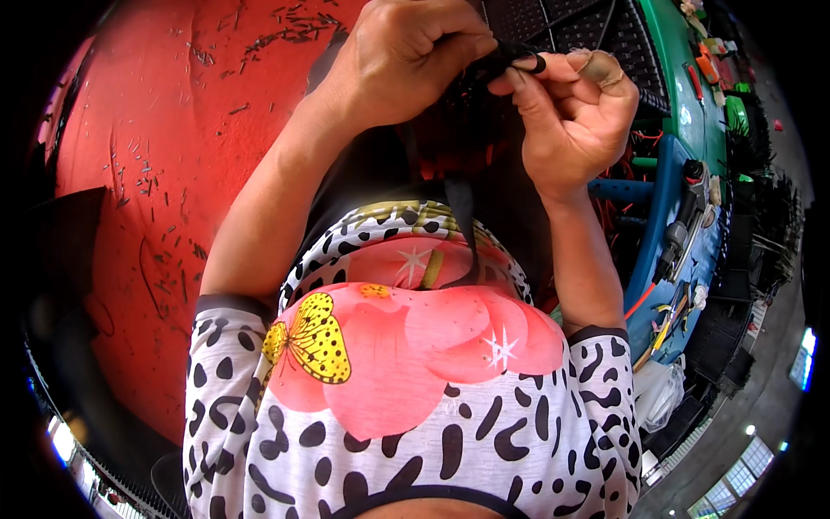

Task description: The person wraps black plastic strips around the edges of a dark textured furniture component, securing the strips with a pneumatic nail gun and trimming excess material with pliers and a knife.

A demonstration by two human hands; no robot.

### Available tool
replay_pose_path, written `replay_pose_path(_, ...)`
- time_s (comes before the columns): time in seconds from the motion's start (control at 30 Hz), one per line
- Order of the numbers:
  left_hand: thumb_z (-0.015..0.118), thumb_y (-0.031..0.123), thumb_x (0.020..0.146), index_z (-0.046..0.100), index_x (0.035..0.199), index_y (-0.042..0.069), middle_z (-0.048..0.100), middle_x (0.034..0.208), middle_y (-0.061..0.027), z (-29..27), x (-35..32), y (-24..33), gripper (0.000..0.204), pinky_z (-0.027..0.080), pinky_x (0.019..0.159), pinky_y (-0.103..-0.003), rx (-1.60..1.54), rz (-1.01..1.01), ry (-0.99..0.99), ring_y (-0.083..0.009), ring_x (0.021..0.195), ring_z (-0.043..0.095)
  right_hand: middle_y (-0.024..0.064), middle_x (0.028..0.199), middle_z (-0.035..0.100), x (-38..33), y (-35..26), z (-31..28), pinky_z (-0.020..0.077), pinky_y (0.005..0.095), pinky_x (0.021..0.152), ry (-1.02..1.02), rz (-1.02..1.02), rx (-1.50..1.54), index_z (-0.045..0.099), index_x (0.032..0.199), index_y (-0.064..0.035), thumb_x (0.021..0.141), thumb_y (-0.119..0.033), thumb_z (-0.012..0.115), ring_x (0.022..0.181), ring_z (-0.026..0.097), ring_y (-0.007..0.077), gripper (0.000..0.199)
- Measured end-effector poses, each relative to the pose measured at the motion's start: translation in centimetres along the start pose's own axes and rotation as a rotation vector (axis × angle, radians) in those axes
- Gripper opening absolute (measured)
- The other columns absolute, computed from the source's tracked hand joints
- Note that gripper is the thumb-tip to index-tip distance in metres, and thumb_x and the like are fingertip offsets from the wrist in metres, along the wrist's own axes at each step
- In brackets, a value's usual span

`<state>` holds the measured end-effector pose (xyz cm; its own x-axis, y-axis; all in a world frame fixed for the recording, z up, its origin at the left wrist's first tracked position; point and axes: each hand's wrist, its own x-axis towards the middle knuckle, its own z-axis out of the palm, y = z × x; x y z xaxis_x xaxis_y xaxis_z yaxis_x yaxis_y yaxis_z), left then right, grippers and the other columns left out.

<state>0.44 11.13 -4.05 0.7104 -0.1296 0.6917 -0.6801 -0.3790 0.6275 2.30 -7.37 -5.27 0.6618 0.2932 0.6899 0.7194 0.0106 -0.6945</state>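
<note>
Pinching a black strip (539, 63), my right hand (575, 121) is closed at thumb and forefinger. My left hand (411, 65) curls beside it; its grip I cannot tell.

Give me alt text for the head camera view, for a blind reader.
A bare left hand and right hand hold a small black item between them. Left is a red surface strewn with thin dark scraps; below, a black-spotted white shirt; right, a black-and-grey tool.
</note>
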Motion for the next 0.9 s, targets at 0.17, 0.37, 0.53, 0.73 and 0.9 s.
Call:
replay_pose_path(0.17,0.065,0.0,0.079,0.062,0.078,0.001,0.056,0.067,-0.0109,0.1,0.0,-0.1,0.003,0.042,0.054,-0.034,0.01,0.014,0.003,-0.0275,0.061,0.055,0.0148,0.086,0.065,-0.3,0.1,1.3,0.058,0.0275,0.064,0.124,0.026,0.133,0.038,0.106,0.0002,0.08,0.011,0.065,0.07,0.068,0.0214,0.038)
replay_pose_path(0.37,0.065,0.001,0.079,0.063,0.077,0.001,0.056,0.067,-0.0108,0.0,0.0,-0.1,0.003,0.043,0.054,-0.035,0.019,0.013,0.006,-0.0275,0.061,0.055,0.0149,0.086,0.066,-0.6,0.4,1.5,0.0566,0.0247,0.063,0.129,0.004,0.06,0.045,0.1,-0.0006,0.08,0.01,0.066,0.07,0.069,0.0201,0.031)
replay_pose_path(0.53,0.065,0.002,0.079,0.063,0.077,0.001,0.056,0.067,-0.0111,0.0,-0.1,-0.2,0.003,0.043,0.054,-0.035,0.0,0.0,0.007,-0.0277,0.062,0.056,0.0128,0.087,0.067,-0.7,1.2,0.8,0.0518,0.0181,0.062,0.086,-0.298,-0.436,0.047,0.098,-0.0015,0.077,0.009,0.07,0.072,0.066,0.013,0.033)
replay_pose_path(0.73,0.066,0.003,0.079,0.062,0.077,0.001,0.055,0.067,-0.0111,0.1,0.0,-0.1,0.005,0.043,0.055,-0.035,0.008,-0.032,-0.001,-0.0277,0.061,0.056,0.0128,0.088,0.067,-0.4,1.2,1.8,0.0526,0.0192,0.066,0.241,-0.175,0.086,0.048,0.097,-0.0003,0.076,0.009,0.072,0.074,0.064,0.0113,0.033)
replay_pose_path(0.9,0.066,0.003,0.078,0.063,0.077,0.001,0.056,0.068,-0.0117,0.0,0.0,-0.2,0.004,0.044,0.055,-0.034,-0.009,-0.094,-0.019,-0.0272,0.062,0.058,0.0122,0.083,0.068,-0.5,1.1,2.0,0.0524,0.0193,0.065,0.235,-0.193,-0.03,0.052,0.094,0.0011,0.075,0.009,0.073,0.072,0.064,0.0107,0.029)
